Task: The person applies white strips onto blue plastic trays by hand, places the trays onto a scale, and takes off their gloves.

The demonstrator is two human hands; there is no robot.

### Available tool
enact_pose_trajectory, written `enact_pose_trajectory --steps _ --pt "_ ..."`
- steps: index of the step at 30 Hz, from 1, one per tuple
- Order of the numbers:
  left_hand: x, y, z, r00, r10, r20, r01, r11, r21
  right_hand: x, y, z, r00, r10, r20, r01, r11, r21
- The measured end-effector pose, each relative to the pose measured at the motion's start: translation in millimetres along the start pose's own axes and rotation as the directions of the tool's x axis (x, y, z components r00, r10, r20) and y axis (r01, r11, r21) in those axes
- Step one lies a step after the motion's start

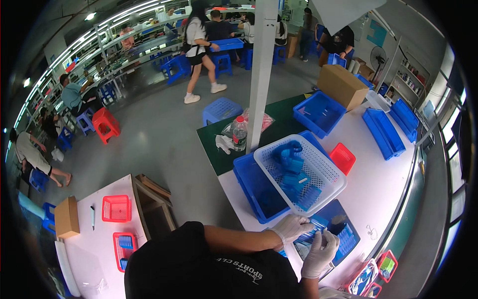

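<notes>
One translucent blue plastic piece [318, 223] is pinched between white-gloved left hand [293, 228] and right hand [321, 253] over a dark-blue rectangular tray [336, 208]; I judge it light, stiff, slippery, best gripped by its edges

Holding a blue piece [317, 223] between left hand [291, 228] and right hand [320, 255].
Working over a tray [337, 209] just beside the basket [321, 169].

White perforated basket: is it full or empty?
Partly filled: blue pieces lie in the white basket, with bare perforated surface showing beside them.
</notes>
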State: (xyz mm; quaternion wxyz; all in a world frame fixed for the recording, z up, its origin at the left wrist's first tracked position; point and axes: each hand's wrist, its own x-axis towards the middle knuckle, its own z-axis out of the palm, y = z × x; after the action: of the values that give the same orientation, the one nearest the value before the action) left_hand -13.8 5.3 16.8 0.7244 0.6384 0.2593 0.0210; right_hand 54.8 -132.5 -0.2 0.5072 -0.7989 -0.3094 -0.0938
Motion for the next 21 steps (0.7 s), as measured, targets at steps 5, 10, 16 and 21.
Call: enact_pose_trajectory --steps 5,10,16,21 --pt "7.6 -6.6 -2.3 0.993 0.004 0.117 -0.026 0.982 0.187 1.6 0.5 1.1 0.999 -0.021 0.031 0.021 1.000 0.000" --pt "5.1 -7.1 -4.3 0.965 0.115 0.238 -0.247 0.711 0.659 -1.0 -0.1 2.9 0.992 0.125 0.023 -0.126 0.990 0.070" --pt "7.5 -18.6 -2.7 0.908 0.274 0.316 -0.408 0.414 0.814 4.4 3.4 -1.2 0.915 0.356 0.192 -0.404 0.837 0.370" --pt "18.3 -16.9 0.4 0.981 -0.148 0.126 0.171 0.966 -0.194 5.8 15.9 -7.6 0.882 0.373 0.288 -0.459 0.816 0.352"
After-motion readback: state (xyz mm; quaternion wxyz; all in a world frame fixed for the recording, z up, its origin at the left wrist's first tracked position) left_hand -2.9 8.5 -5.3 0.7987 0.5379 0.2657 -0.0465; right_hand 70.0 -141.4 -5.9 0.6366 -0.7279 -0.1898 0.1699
